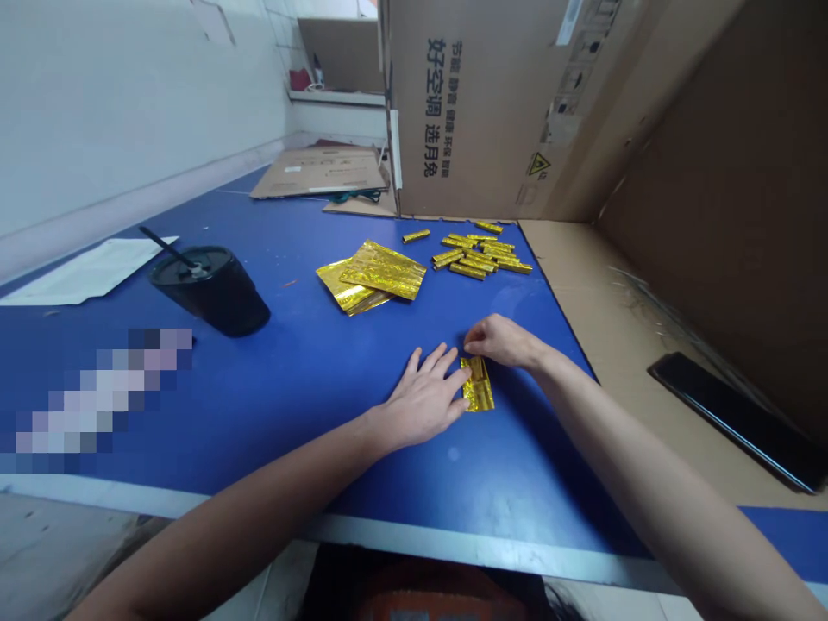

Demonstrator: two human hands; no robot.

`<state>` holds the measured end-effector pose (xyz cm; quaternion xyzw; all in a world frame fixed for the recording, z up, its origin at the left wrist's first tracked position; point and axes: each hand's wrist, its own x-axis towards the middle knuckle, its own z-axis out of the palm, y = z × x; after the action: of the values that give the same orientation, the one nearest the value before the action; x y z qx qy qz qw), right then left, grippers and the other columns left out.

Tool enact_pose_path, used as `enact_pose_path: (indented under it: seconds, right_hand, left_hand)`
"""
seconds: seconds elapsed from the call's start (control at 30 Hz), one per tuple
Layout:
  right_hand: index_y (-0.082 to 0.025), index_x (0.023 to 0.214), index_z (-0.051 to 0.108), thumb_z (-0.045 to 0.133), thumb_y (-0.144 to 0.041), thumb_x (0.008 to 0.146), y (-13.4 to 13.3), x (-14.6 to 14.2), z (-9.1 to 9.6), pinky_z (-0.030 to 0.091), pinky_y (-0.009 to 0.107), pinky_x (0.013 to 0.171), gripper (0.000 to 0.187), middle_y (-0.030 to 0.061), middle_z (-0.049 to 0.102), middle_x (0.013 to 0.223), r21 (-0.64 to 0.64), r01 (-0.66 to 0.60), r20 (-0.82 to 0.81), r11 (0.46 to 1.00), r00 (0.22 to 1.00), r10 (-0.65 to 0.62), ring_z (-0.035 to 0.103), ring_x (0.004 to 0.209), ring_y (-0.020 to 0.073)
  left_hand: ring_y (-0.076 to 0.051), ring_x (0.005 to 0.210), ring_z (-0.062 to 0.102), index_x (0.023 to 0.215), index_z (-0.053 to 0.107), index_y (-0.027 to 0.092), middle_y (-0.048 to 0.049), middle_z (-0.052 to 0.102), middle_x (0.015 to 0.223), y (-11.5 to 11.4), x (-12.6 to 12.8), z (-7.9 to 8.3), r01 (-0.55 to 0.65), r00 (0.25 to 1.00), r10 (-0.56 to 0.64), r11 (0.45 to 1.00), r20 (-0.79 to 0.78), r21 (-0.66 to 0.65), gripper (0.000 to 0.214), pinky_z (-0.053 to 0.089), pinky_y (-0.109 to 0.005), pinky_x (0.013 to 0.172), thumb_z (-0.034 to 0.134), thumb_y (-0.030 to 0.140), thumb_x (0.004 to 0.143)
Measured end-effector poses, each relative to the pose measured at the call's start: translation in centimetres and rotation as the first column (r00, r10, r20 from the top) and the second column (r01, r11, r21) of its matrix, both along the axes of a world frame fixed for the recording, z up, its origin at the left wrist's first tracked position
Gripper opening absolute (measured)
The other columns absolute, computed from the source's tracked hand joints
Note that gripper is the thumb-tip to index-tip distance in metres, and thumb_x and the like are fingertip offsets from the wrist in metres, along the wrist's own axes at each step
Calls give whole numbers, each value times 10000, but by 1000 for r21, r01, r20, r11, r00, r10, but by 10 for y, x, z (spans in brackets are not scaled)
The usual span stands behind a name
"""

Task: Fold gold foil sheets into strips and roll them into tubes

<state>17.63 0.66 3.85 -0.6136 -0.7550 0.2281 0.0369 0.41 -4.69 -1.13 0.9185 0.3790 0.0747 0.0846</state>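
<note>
A small creased piece of gold foil [479, 396] lies on the blue table in front of me. My left hand [423, 401] rests flat to its left, fingers spread, with the thumb and a fingertip touching its left edge. At the far edge of the foil, my right hand [495, 339] is closed in a pinch; its fingertips partly hide that edge. Farther off lies a stack of larger gold foil sheets [385, 269]. To the right of the stack are several rolled gold foil tubes [475, 257] in a loose pile, and a single tube [416, 235] lies apart from them.
A black cup [223, 293] with a straw stands at the left, by a white paper [84, 272]. Large cardboard panels [492, 112] rise at the back and right. A black phone-like object [737, 423] lies on cardboard at the right. Flat cardboard [323, 170] lies at the back left.
</note>
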Motion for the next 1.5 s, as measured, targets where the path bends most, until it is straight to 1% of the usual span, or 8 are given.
enact_pose_path:
  seconds: [0.4, 0.67, 0.77, 0.9, 1.03, 1.2, 1.37, 1.5]
  right_hand:
    - [-159, 593, 608, 559, -149, 559, 3, 2, -5, 356, 200, 470, 60, -35, 559, 522, -175, -173, -190, 969, 972, 139, 488, 514, 102]
    - [-133, 776, 597, 566, -235, 621, -23, 27, -12, 410, 224, 517, 188, -35, 570, 588, -306, -149, -469, 940, 883, -13, 497, 512, 89]
    - [-129, 717, 594, 610, -263, 619, -33, 30, -16, 391, 229, 531, 167, -41, 550, 574, -300, -85, -594, 950, 796, -116, 476, 508, 78]
    - [-136, 693, 583, 660, -316, 600, -46, 22, -21, 372, 239, 529, 216, -42, 543, 571, -232, 66, -729, 970, 649, -219, 466, 506, 79]
    - [-143, 672, 585, 673, -329, 598, -55, 11, -24, 371, 245, 535, 219, -33, 552, 591, -183, 136, -785, 974, 577, -228, 470, 526, 85]
    - [-153, 742, 562, 689, -344, 601, -58, 8, -26, 369, 232, 496, 270, -46, 546, 569, -261, 76, -824, 962, 501, -264, 472, 485, 79]
    - [-145, 640, 552, 634, -423, 660, -60, 9, -25, 355, 225, 444, 290, -35, 529, 461, -304, 11, -762, 953, 597, -250, 461, 418, 82]
    - [-152, 616, 546, 628, -420, 669, -63, 6, -24, 340, 223, 425, 285, -34, 533, 462, -243, 68, -767, 968, 597, -235, 444, 400, 76]
  left_hand:
    - [-301, 1290, 209, 1258, 391, 252, -127, 341, 1355, -3, -2, 6, 39, 999, -39, 999, 20, -24, 429, 163, -544, 1002, 445, 329, 840]
    - [-256, 1275, 262, 1215, 439, 266, -53, 414, 1325, 0, -3, 3, 139, 982, -128, 988, 136, -74, 384, 154, -540, 1014, 464, 292, 832]
    - [-219, 1193, 394, 1166, 485, 225, -62, 505, 1234, 2, -2, 3, 97, 947, -43, 983, 318, -155, 365, 250, -454, 1009, 489, 210, 801]
    - [-157, 837, 598, 1060, 538, 146, -64, 632, 937, 4, 2, 5, 41, 774, 289, 865, 563, -501, 318, 470, -292, 763, 544, 261, 763]
    - [-107, 603, 571, 895, 585, 127, -11, 607, 708, 5, 5, 5, 126, 699, 416, 729, 582, -673, 219, 454, -218, 557, 586, 255, 716]
    - [-81, 564, 550, 828, 594, 121, 9, 585, 650, 7, 4, 5, 129, 676, 481, 668, 558, -732, 123, 436, -189, 533, 551, 161, 720]
    - [-79, 551, 549, 819, 591, 122, 11, 590, 638, 9, 1, 6, 143, 692, 472, 652, 546, -745, 119, 436, -185, 520, 536, 136, 714]
    - [-76, 532, 537, 826, 577, 127, 23, 573, 612, 10, -1, 5, 168, 689, 461, 649, 559, -742, 127, 414, -175, 493, 552, 172, 710]
